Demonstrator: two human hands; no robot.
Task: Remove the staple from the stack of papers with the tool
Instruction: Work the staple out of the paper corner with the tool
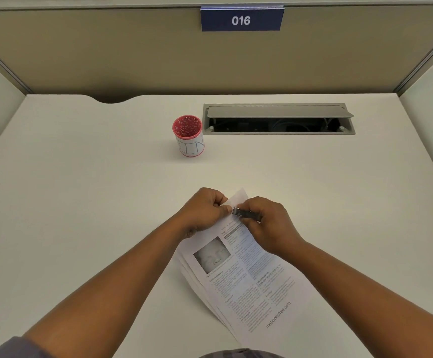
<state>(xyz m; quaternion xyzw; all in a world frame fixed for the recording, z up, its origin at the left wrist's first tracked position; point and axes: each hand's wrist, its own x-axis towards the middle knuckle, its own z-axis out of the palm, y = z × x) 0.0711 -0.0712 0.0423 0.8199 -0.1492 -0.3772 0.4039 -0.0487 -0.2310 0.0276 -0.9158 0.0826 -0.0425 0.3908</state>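
Observation:
A stack of printed papers lies slanted on the white desk, its top corner lifted off the surface. My left hand grips that corner, thumb on top of the sheets. My right hand holds a small metal tool, whose tip sits at the paper's corner right beside my left thumb. The staple itself is too small and too covered to make out.
A red mesh cup with a white paper label stands at the back centre of the desk. Right of it is an open cable tray set into the desktop. Partition walls enclose the desk on three sides.

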